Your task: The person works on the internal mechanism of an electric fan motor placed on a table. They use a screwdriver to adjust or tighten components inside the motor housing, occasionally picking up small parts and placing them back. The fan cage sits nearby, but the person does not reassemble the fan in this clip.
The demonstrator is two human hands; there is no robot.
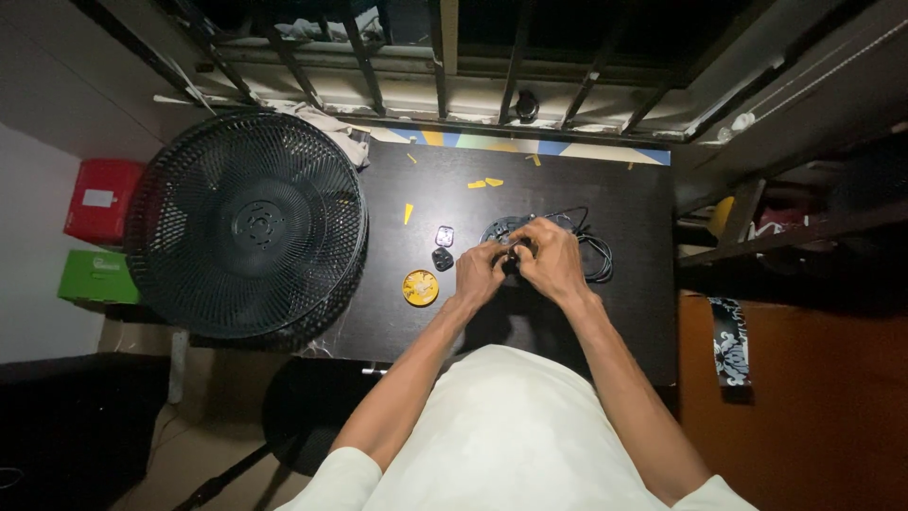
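My left hand [480, 272] and my right hand [550, 257] meet over a small round dark device [498, 228] on the black table [567, 189]. Both hands pinch at it, fingers closed around its near side; what exactly sits between the fingers is hidden. A black cable [596, 254] coils away from the device to the right of my right hand. Left of my left hand lie two small dark parts [443, 248] and a round yellow lid [420, 287].
A large black fan grille [248, 223] lies on the table's left end. Yellow scraps [484, 183] are scattered at the back. A barred window [440, 66] runs behind. Red [102, 199] and green [96, 277] boxes sit far left; shelving [794, 237] stands right.
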